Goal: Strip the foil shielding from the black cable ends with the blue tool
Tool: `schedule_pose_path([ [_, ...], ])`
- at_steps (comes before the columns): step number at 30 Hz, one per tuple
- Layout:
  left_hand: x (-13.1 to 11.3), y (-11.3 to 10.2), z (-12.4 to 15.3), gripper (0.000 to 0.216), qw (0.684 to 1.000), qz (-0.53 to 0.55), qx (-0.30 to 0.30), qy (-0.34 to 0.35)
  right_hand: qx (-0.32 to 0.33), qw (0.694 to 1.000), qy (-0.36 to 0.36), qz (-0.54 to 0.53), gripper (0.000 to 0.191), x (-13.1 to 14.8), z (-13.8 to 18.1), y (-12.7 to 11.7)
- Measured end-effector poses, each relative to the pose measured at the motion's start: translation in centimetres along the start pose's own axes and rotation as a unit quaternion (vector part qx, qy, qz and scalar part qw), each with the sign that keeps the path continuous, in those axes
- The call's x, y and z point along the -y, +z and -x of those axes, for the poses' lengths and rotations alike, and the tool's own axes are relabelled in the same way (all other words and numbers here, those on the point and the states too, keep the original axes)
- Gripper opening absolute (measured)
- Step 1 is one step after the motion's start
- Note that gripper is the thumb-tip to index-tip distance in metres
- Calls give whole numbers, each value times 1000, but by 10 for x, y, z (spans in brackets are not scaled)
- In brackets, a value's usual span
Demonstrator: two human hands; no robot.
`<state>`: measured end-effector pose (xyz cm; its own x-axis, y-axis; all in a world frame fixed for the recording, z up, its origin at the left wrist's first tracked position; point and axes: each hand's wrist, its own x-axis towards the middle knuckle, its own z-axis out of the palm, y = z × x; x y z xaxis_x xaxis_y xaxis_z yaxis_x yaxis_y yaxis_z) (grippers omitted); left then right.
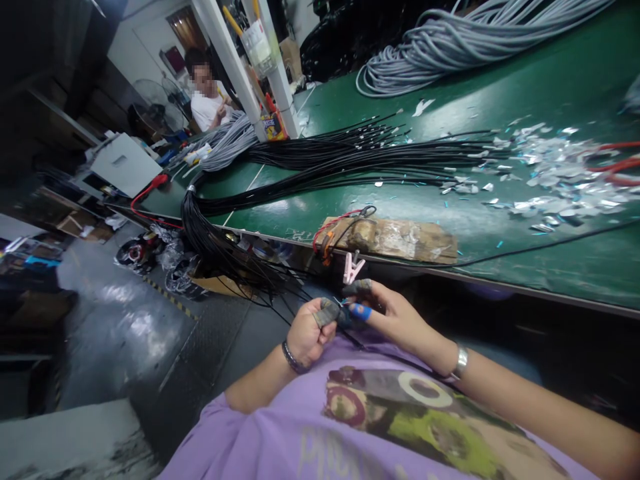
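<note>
The black cable (355, 342) being worked on is in front of the purple shirt (280, 427), just off the tabletop's near edge, with fine wires (342, 303) at its end. The left hand's (311, 328) fingers pinch that end narrowly. The right hand's (395, 317) fingers are close together beside the wires; whether they grip them cannot be told.

Just beyond, a pink clip (353, 268) and a wooden block (420, 241) with red and black leads stand between the hands and the green tabletop (400, 207). Bundled black cables (300, 183) lie along it and spill over its edge on the left. Foil scraps (565, 173) litter the right side, near a red-handled tool (620, 167); a grey cable coil (435, 57) lies at the back. A person in a white top (204, 110) sits beyond the white posts.

Faint lettering on the shirt and print on a yellow packet (273, 127) cannot be read with certainty.

A clear holder (257, 48) on a post contains yellow-handled items. Hanging cables partly cover a cardboard box (223, 287) below; its contents are hidden.
</note>
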<state>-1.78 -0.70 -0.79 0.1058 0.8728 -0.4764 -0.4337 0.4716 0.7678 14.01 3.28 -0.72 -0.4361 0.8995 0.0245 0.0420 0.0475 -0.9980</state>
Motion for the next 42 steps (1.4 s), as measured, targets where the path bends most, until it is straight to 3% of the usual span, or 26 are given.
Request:
schedule_pose_path([
  [4,0,-1,0,47,1000,8,15,-23,24,999,21,-29,30,2,0,1],
  [11,-1,-7,0,24,987,51,127,-88,62,971,117,-198,45,-3,3,8],
  [14,0,-9,0,19,983,62,135,-107,60,966,137,-209,46,-5,2,11],
  [17,-1,-8,0,25,983,76,118,-119,42,990,86,-106,45,-5,-1,10],
  [20,-4,-7,-1,26,982,87,109,-126,22,996,0,88,42,-6,1,1],
  [23,-7,-8,-2,30,981,107,96,-132,14,958,-79,274,35,-10,7,-10],
  [26,-9,-10,-2,36,978,122,84,-149,-8,909,-177,377,34,-11,14,-16],
  [31,-9,-12,-1,33,975,129,89,-159,-19,851,-285,440,28,-2,18,-16],
  [42,-7,-11,1,25,978,108,100,-149,5,831,-278,482,25,3,14,-11],
])
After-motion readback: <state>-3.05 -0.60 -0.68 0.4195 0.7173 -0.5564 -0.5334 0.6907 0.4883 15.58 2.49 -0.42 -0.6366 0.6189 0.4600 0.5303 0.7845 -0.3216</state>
